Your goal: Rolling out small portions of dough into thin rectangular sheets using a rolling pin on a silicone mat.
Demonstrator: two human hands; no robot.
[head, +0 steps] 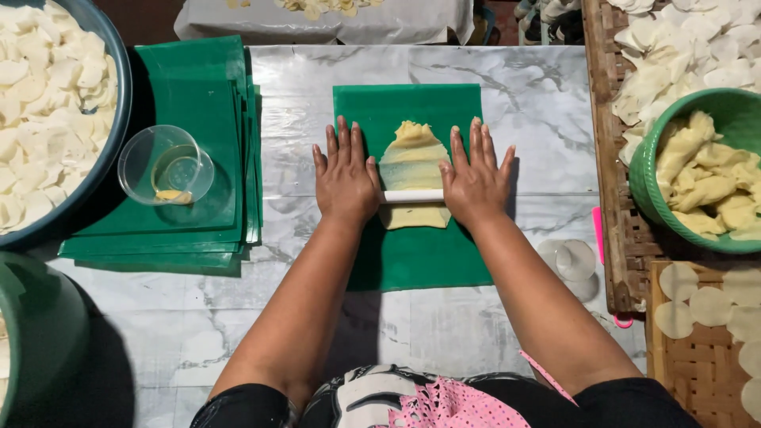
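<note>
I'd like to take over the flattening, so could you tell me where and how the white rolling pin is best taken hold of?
Hold the white rolling pin at its two ends, coming down from above with flat palms. It lies crosswise over the yellow dough on the green sheet, so only the ends clear the dough. That is where the left hand and right hand press now.

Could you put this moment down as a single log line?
left hand: flat on white roller | right hand: same | yellow dough: under roller, on green sheet

No packages, labels, signs or screens show anywhere in this view.
</note>
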